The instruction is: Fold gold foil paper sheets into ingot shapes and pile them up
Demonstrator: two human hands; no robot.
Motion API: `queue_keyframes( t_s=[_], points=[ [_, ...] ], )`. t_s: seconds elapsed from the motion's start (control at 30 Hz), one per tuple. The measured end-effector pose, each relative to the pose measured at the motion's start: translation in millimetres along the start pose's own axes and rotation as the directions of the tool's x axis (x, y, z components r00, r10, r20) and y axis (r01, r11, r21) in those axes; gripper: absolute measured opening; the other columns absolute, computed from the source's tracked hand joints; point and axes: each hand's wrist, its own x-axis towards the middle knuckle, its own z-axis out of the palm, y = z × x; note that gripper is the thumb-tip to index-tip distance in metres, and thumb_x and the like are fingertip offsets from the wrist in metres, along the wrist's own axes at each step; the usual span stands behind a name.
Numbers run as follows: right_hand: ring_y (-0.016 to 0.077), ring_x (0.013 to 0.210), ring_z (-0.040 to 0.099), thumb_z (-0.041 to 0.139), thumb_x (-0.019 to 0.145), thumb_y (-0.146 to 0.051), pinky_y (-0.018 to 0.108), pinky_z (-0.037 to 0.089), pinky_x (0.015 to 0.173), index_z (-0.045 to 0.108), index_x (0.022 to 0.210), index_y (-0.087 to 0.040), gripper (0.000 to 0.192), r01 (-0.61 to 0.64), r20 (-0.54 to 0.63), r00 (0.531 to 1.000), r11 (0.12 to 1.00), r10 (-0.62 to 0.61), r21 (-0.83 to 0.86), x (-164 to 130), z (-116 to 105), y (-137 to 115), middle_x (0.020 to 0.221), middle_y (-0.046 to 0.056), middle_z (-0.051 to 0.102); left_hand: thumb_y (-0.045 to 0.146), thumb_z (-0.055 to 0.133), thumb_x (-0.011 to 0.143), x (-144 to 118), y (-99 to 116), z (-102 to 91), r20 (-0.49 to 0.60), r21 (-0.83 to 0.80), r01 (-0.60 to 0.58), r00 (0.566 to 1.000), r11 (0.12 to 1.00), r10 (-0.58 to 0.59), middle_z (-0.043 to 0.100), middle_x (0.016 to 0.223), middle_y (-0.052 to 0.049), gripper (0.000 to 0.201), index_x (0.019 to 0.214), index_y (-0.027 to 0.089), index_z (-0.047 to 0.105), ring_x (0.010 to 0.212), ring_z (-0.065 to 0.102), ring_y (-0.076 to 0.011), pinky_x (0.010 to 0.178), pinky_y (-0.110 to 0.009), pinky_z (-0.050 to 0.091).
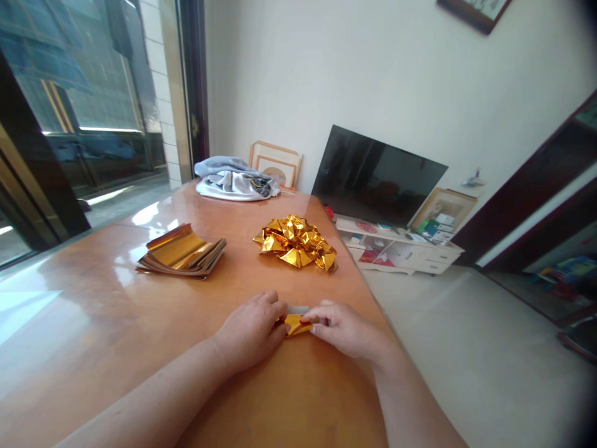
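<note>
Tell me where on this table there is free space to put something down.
Bare table lies left of the left hand, in front of the stack of gold sheets. Crowded: the far part, with folded gold pieces and cloth, and the small gold piece between both hands.

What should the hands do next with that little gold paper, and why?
Probably press the fold flat. Both the left hand and right hand pinch one small gold foil piece on the wooden table, and a pile of folded foil shapes lies beyond.

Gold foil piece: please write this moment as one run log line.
left hand: pinches gold foil piece | right hand: pinches it | foil stack, folded pile: untouched
</note>
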Motion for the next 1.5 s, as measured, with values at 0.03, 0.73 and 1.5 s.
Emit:
queue_keyframes(
  t_s=[0.03, 0.73, 1.5],
  points=[
    [0.0158, 0.080, 0.061, 0.061, 0.089, -0.022, 0.025, 0.044, 0.073, 0.076, 0.104, -0.025, 0.022, -0.009, -0.007, 1.000, 1.000, 0.009, 0.021, 0.8, 0.1, 0.9, 0.091, 0.002, 0.068, 0.033, 0.055, 0.090, 0.5, -0.2, 1.7, -0.006, 0.008, 0.001, 1.000, 1.000, -0.001, 0.057, 0.090, -0.005, 0.015, 0.084, 0.022, 0.062, 0.086, 0.059, -0.0214, 0.073, -0.031, 0.044],
    [0.0136, 0.070, 0.058, 0.060, 0.091, -0.037, 0.023, 0.040, 0.065, 0.074, 0.088, -0.020, 0.022, -0.091, -0.118, 0.988, 0.991, 0.103, 0.102, 18.6, 17.2, 17.9, 0.079, -0.001, 0.069, 0.035, 0.057, 0.089, 0.2, -0.1, 6.4, -0.002, 0.044, -0.003, 1.000, 0.999, 0.003, 0.056, 0.093, -0.005, 0.013, 0.088, 0.023, 0.061, 0.088, 0.057, -0.0214, 0.077, -0.032, 0.044],
    [0.0121, 0.068, 0.054, 0.064, 0.089, -0.044, 0.023, 0.031, 0.059, 0.069, 0.083, -0.024, 0.021, -0.132, -0.238, 0.965, 0.988, 0.109, -0.085, 23.5, 22.5, 0.9, 0.076, -0.003, 0.065, 0.027, 0.053, 0.089, 0.9, -0.3, 2.6, 0.010, 0.019, -0.045, 0.999, 0.999, 0.045, 0.055, 0.090, -0.005, 0.009, 0.083, 0.022, 0.057, 0.085, 0.056, -0.0206, 0.072, -0.030, 0.043]
  ],
)
